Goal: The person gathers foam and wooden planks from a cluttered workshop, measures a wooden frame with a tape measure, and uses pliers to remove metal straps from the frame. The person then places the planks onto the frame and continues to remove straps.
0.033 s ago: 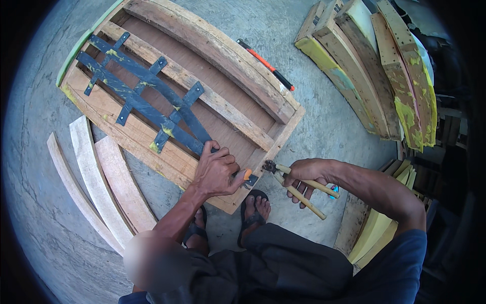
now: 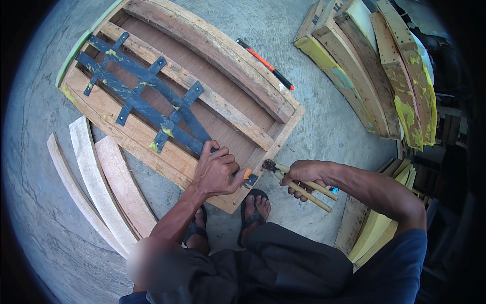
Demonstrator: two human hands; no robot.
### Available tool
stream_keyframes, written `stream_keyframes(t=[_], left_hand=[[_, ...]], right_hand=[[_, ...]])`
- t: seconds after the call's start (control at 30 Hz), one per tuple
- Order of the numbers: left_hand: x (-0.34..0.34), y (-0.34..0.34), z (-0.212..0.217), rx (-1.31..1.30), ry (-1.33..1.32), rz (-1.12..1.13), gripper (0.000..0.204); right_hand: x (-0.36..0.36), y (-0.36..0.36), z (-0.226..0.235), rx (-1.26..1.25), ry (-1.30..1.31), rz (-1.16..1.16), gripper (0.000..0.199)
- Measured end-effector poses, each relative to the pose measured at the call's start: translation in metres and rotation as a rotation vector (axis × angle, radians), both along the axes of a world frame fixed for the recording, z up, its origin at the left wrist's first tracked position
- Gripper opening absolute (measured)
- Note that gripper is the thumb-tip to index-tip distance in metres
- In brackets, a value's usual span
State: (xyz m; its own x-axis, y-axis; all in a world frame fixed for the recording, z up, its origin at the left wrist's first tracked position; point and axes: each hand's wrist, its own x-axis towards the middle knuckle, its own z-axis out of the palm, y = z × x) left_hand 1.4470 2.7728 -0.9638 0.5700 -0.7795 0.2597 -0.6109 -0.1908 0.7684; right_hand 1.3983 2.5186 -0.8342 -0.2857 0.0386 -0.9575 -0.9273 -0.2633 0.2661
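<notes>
A wooden frame panel (image 2: 167,66) lies flat on the concrete floor, with dark metal straps (image 2: 147,104) crossing it. My left hand (image 2: 215,172) presses down on the near corner of the panel, over the end of a strap. Its thumb and fingers pinch a small tool with an orange part (image 2: 247,175). My right hand (image 2: 304,175) grips the pale yellow handles of a pair of pincers (image 2: 298,182). The pincers' dark jaws sit just off the panel's near corner, close to the orange tool.
A long orange and black tool (image 2: 263,63) lies on the floor beyond the panel. Curved wooden boards (image 2: 96,177) lie to the left. Stacked curved wooden pieces with yellow paint (image 2: 374,66) stand at the right, more yellow boards (image 2: 374,228) lower right. My sandalled feet (image 2: 253,207) are beside the corner.
</notes>
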Motion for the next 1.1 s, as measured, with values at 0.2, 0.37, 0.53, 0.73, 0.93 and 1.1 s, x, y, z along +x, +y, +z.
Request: stream_keyframes(t=[0.2,0.37,0.53,0.73,0.93,1.1], left_hand=[[0.003,0.000,-0.001,0.019,-0.010,0.006,0.020],[0.004,-0.003,0.001,0.013,-0.015,0.010,0.031],[0.003,-0.003,0.003,0.115,-0.024,0.027,0.027],[-0.026,-0.020,0.006,0.112,-0.057,0.139,0.023],[-0.023,-0.005,0.003,-0.047,0.093,0.084,0.027],[-0.025,-0.008,-0.003,-0.110,0.040,0.131,0.028]], right_hand=[[-0.068,0.044,-0.015,-0.236,-0.356,-0.101,0.020],[-0.151,0.095,-0.091,-0.660,-0.948,0.053,0.024],[-0.172,0.066,-0.102,-0.682,-1.073,0.249,0.030],[-0.127,0.000,-0.032,-0.382,-0.745,0.303,0.040],[-0.057,0.014,0.017,-0.261,-0.759,1.319,0.036],[-0.026,0.052,0.020,-0.199,-0.772,1.960,0.031]])
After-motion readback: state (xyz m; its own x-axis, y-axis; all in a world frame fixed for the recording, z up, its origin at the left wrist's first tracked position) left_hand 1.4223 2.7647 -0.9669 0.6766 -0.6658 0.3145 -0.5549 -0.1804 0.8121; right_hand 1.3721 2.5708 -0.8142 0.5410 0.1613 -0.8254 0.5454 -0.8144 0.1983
